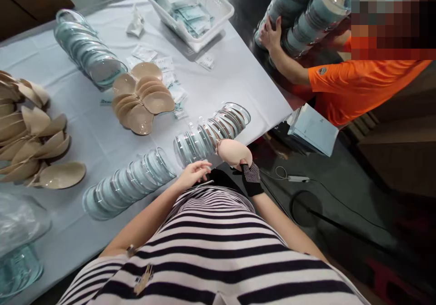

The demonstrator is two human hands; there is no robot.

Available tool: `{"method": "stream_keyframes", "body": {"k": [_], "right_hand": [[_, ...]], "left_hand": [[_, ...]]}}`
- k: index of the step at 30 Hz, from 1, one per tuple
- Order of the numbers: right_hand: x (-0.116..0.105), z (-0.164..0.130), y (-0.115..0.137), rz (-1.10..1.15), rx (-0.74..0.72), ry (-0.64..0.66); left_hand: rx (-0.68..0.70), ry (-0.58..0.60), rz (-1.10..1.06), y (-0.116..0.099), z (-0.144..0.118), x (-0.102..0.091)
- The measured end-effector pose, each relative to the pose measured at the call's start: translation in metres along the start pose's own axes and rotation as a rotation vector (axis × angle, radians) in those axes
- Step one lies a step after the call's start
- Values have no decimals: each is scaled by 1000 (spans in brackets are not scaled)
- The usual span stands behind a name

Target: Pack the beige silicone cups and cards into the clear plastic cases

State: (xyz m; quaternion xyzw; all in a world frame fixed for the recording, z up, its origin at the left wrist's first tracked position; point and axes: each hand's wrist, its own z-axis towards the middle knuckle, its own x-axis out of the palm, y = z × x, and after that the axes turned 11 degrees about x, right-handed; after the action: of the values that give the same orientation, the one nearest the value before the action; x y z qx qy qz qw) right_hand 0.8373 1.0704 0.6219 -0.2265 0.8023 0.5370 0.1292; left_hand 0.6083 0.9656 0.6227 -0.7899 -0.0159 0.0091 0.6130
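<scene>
My right hand (pixel 251 177), in a black dotted glove with bare fingertips, is closed on a beige bra cup (pixel 234 152) at the table's front edge. The cup's smooth rounded side faces up. To its left, my bare left hand (pixel 195 175) is held palm inward with loosely bent fingers apart, and I see nothing in it. Just beyond both hands lies a row of clear plastic cases (pixel 213 132), some with beige cups showing. Another row of clear cases with pale blue inside (pixel 129 184) lies left of my left hand.
Beige bra cups are fanned in a cluster (pixel 143 97) mid-table and heaped at the left (pixel 32 134). More cases (pixel 89 48) stand behind. A white basket (pixel 218 19) holds packets. At right, a person in an orange shirt (pixel 354 87) grips tall case stacks (pixel 315 21).
</scene>
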Motion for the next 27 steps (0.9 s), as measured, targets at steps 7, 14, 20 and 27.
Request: {"method": "stream_keyframes", "body": {"k": [7, 14, 20, 27], "right_hand": [[18, -17, 12, -393, -141, -50], [49, -18, 8, -734, -245, 67], [91, -2, 12, -704, -229, 143], [101, 21, 32, -612, -231, 113]], "left_hand": [[437, -132, 805, -24, 65, -50], [367, 185, 826, -20, 96, -69], [415, 115, 949, -12, 99, -64], [402, 44, 889, -15, 98, -71]]}}
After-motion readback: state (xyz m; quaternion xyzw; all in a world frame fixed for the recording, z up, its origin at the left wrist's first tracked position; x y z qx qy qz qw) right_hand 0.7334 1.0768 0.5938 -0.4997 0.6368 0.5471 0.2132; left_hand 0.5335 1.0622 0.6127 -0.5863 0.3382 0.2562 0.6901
